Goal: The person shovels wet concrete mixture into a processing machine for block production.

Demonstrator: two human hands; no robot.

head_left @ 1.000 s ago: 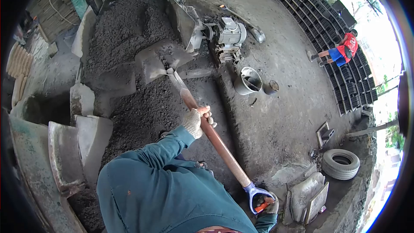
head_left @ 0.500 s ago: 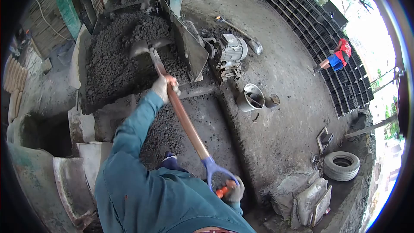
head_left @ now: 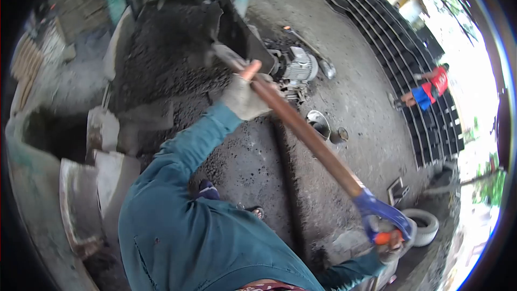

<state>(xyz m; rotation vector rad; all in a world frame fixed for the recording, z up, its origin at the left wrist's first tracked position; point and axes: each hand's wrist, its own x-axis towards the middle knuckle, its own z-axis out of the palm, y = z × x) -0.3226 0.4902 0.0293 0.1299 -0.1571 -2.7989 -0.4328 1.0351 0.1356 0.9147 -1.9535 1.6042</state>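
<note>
My left hand [head_left: 245, 96], in a pale glove, grips the brown shaft of a shovel [head_left: 309, 134] near its blade end. At the lower right, my right hand [head_left: 392, 248] is closed on the orange grip inside the blue D-shaped handle [head_left: 385, 213]. The shaft runs slantwise across the view. Motion smears the blade, which is over the dark gravelly mix [head_left: 161, 59] in the walled bin at the upper left; whether it carries any mix cannot be made out.
An electric motor [head_left: 300, 67] stands right of the bin, near a bucket [head_left: 319, 123] and a small can [head_left: 339, 136]. Another shovel [head_left: 326, 67] lies behind. A person in red [head_left: 437, 83] is by the black stacked rows [head_left: 377, 32]. A tire [head_left: 423, 226] lies lower right.
Both my hands have moved right with the shovel, my right hand farther out. The handle is raised toward the camera. The person in red has shifted posture, and the view has turned slightly.
</note>
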